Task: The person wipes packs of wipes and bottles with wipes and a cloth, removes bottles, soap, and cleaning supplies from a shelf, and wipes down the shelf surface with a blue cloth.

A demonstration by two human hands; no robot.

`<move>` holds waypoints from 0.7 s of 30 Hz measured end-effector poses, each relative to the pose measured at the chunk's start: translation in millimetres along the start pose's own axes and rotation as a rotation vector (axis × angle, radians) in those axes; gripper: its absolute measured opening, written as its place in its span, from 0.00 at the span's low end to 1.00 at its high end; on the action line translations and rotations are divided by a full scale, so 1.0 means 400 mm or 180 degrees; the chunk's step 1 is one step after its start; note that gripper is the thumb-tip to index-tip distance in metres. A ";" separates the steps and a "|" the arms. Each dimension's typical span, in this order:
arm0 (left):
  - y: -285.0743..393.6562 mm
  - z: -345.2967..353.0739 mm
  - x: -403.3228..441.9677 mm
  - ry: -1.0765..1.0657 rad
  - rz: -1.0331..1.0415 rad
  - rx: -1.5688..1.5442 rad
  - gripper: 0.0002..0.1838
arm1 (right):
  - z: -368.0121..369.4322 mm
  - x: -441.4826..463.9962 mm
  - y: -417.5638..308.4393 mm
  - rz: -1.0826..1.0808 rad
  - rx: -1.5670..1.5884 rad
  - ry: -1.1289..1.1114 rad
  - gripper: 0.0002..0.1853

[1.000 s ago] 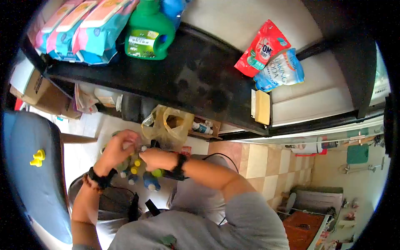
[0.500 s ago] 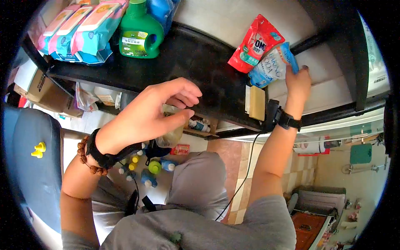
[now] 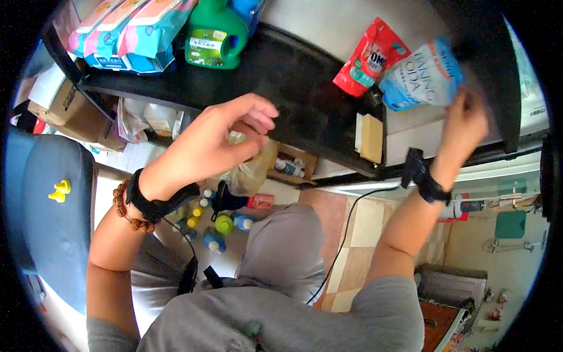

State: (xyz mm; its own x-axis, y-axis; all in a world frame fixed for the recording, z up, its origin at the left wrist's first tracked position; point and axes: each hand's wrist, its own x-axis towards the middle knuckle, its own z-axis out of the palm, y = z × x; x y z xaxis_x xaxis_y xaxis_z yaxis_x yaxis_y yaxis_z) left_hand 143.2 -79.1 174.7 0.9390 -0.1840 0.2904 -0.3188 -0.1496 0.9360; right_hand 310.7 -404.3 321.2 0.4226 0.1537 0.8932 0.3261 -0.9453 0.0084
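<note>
My right hand (image 3: 466, 126) pinches the lower right corner of the blue and white baking soda bag (image 3: 419, 79), which is raised at the right end of the black shelf (image 3: 281, 88). Just left of that bag stands a red OMO pouch (image 3: 372, 57). Over the shelf's front edge, my left hand (image 3: 217, 138) hovers with its fingers curved and apart, holding nothing. Beneath it, a translucent yellowish plastic bag (image 3: 252, 173) is partly hidden.
Wipes packs (image 3: 152, 29) and a green jug (image 3: 214, 35) stand at the shelf's left. A yellow block (image 3: 370, 138) lies near its right edge. Several bottles, one with a green cap (image 3: 223, 223), are on the floor. Yellow pieces (image 3: 60, 190) rest on a dark seat (image 3: 56, 234).
Both hands rose from the floor bottles to the shelf. My right hand took hold of the baking soda bag and moved it right, away from the red pouch.
</note>
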 end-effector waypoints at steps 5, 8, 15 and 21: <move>-0.007 0.007 0.000 -0.0161 0.0080 -0.0017 0.18 | -0.187 -0.055 -0.005 0.0850 0.1438 -0.0449 0.13; -0.018 0.004 -0.001 -0.0138 0.0071 0.0003 0.18 | -0.266 -0.110 0.019 0.1022 0.1285 -0.0891 0.09; -0.078 0.037 0.008 -0.0293 -0.0068 -0.0162 0.18 | -0.358 -0.322 0.074 0.1433 0.0663 -0.2135 0.06; -0.104 0.051 0.005 -0.0304 -0.0115 -0.0214 0.17 | -0.264 -0.635 0.118 0.0364 -0.0213 -0.3474 0.04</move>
State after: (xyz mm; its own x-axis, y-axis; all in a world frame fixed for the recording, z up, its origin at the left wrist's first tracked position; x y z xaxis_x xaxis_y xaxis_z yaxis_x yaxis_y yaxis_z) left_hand 155.8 -93.1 132.1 0.9322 -0.2719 0.2390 -0.2726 -0.0927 0.9577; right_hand 129.5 -518.2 142.3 0.9787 0.2048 0.0126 0.2047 -0.9788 0.0047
